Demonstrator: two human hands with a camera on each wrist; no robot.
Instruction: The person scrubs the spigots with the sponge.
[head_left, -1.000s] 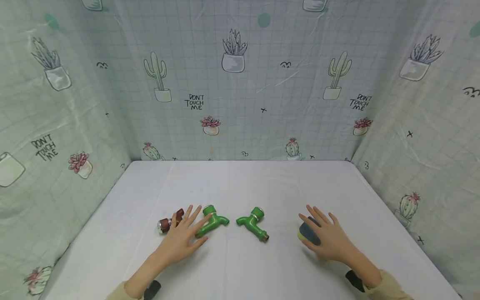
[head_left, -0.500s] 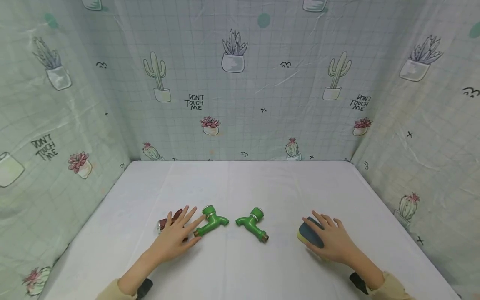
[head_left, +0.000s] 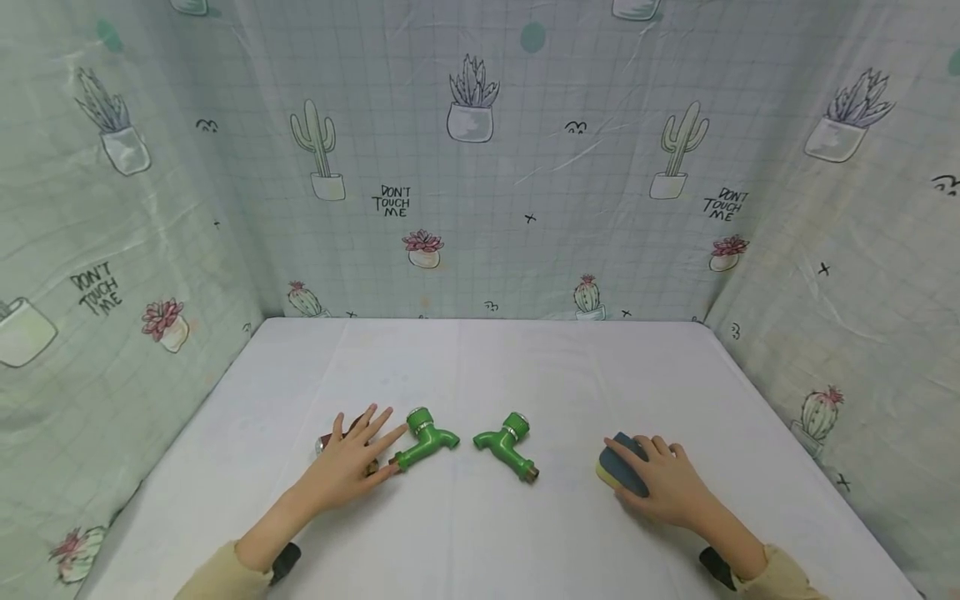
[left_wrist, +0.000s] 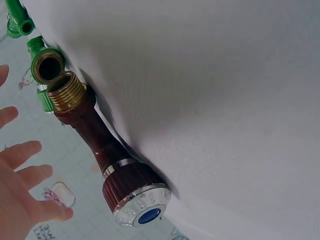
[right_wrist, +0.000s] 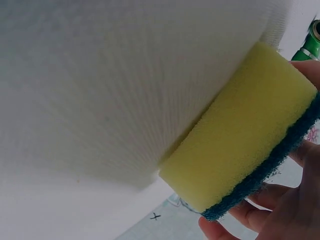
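My left hand (head_left: 341, 471), fingers spread, is over a brown tap (left_wrist: 102, 137) lying on the table. That tap has a brass threaded end and a ribbed knob with a silver cap and blue dot; the hand hides most of it in the head view. Just right of those fingers lies a green tap (head_left: 424, 443). On the right side, a yellow sponge (right_wrist: 240, 130) with a dark blue-green scouring layer rests on the table, scouring side up. My right hand (head_left: 671, 487) grips it from above, thumb and fingers at its edges.
A second green tap (head_left: 507, 450) lies mid-table, mirrored to the first. The white table (head_left: 480, 367) ends at a cactus-printed curtain (head_left: 480, 200) behind and at both sides. Dark straps (head_left: 716, 568) are at both wrists.
The left hand has drifted slightly left and back toward the body, staying spread over the brown tap. The right hand's fingers have drawn in around the sponge, which stays in place.
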